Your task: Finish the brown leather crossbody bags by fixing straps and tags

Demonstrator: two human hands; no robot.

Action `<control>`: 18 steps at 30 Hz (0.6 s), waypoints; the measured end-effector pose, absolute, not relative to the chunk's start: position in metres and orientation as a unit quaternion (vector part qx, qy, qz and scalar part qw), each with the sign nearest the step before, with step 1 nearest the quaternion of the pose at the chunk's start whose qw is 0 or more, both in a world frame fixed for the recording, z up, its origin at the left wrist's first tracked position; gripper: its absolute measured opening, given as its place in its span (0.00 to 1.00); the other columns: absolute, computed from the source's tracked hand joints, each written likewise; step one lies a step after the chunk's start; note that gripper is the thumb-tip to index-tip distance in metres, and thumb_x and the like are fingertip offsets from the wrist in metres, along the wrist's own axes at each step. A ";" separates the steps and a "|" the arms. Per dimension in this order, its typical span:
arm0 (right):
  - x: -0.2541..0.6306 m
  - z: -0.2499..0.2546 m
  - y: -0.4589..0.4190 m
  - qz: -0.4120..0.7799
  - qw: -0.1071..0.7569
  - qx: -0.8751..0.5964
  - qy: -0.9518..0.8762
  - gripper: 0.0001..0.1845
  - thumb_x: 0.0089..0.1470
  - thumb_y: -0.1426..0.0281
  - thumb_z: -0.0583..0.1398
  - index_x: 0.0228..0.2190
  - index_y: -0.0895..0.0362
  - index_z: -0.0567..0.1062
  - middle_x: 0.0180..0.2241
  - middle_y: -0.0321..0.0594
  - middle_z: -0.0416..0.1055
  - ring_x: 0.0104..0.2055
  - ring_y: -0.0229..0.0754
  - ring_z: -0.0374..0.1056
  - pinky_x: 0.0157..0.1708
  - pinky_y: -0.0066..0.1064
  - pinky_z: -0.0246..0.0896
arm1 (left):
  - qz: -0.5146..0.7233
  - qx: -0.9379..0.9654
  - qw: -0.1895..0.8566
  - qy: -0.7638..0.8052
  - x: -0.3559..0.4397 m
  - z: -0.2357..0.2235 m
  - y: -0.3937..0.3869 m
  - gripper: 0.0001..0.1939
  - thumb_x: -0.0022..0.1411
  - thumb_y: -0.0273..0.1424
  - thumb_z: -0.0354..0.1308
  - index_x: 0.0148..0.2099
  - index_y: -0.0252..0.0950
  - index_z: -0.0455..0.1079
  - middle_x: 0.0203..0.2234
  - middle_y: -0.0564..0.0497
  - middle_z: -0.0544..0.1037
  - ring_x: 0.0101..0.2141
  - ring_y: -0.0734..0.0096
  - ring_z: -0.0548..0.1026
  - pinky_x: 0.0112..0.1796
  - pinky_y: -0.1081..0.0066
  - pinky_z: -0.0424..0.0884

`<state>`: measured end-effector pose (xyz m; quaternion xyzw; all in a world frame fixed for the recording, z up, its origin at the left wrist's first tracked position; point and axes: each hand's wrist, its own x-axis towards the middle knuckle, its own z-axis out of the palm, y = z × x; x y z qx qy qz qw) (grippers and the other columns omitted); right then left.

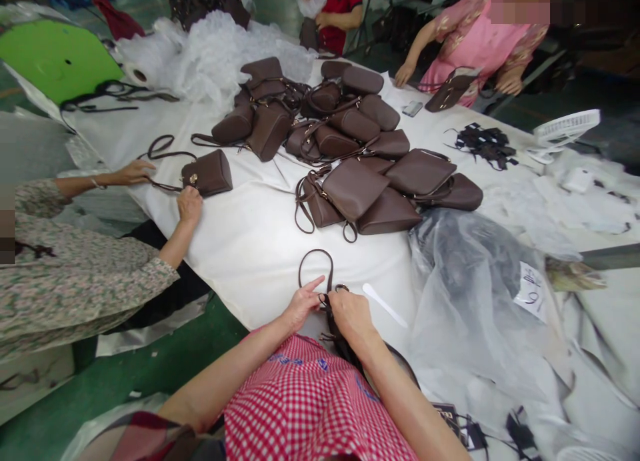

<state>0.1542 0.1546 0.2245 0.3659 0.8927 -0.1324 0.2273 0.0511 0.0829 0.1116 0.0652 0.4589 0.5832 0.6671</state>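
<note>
My left hand (303, 305) is at the near edge of the table, index finger stretched out and the other fingers pinching a thin brown bag strap (316, 251). The strap rises in a loop over the white cloth. Pressed close beside it, my right hand (351, 315) is closed on the strap's end by a small ring. Below my hands the dark brown handbag (340, 344) is mostly hidden behind my right hand and forearm. A thin white strip (384, 305) lies just right of my right hand.
Brown handbags (355, 187) are heaped mid-table. At left, a co-worker's hands (190, 206) handle another handbag (214, 173). Clear plastic (470, 294) covers the right side. Black tags (485, 145) and a white fan (567, 127) are farther right. Two more people stand at the far side.
</note>
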 end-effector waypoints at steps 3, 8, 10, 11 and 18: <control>0.157 0.223 0.155 -0.141 0.227 0.357 0.895 0.17 0.60 0.79 0.49 0.38 0.62 0.77 0.36 0.57 0.76 0.40 0.53 0.75 0.35 0.37 0.67 | 0.572 0.098 0.663 0.474 0.048 0.112 0.082 0.45 0.45 0.34 0.71 0.64 0.30 0.59 0.16 0.60 0.67 0.18 0.83 0.59 0.25 0.77 0.51; 0.155 0.223 0.156 -0.152 0.242 0.350 0.892 0.18 0.60 0.80 0.49 0.40 0.61 0.78 0.36 0.57 0.77 0.40 0.53 0.75 0.36 0.38 0.68 | 0.562 0.113 0.664 0.480 0.046 0.114 0.081 0.47 0.44 0.35 0.71 0.65 0.30 0.57 0.27 0.49 0.80 0.22 0.80 0.66 0.28 0.77 0.57; 0.152 0.223 0.155 -0.154 0.254 0.351 0.888 0.18 0.59 0.80 0.49 0.39 0.61 0.78 0.35 0.58 0.77 0.40 0.53 0.76 0.36 0.38 0.68 | 0.558 0.116 0.671 0.475 0.047 0.116 0.080 0.49 0.43 0.35 0.72 0.65 0.31 0.56 0.32 0.45 0.81 0.26 0.76 0.71 0.31 0.76 0.61; 0.150 0.223 0.155 -0.154 0.260 0.352 0.886 0.18 0.59 0.81 0.50 0.38 0.62 0.79 0.35 0.58 0.77 0.40 0.53 0.76 0.37 0.38 0.68 | 0.556 0.119 0.673 0.473 0.047 0.117 0.080 0.50 0.43 0.35 0.72 0.65 0.31 0.56 0.33 0.45 0.81 0.27 0.74 0.72 0.33 0.75 0.62; 0.146 0.218 0.155 -0.154 0.282 0.350 0.880 0.14 0.58 0.78 0.52 0.37 0.63 0.79 0.36 0.59 0.77 0.41 0.50 0.75 0.38 0.34 0.68 | 0.520 0.183 0.658 0.513 0.046 0.123 0.080 0.46 0.46 0.37 0.69 0.64 0.27 0.57 0.17 0.57 0.74 0.21 0.79 0.65 0.29 0.76 0.59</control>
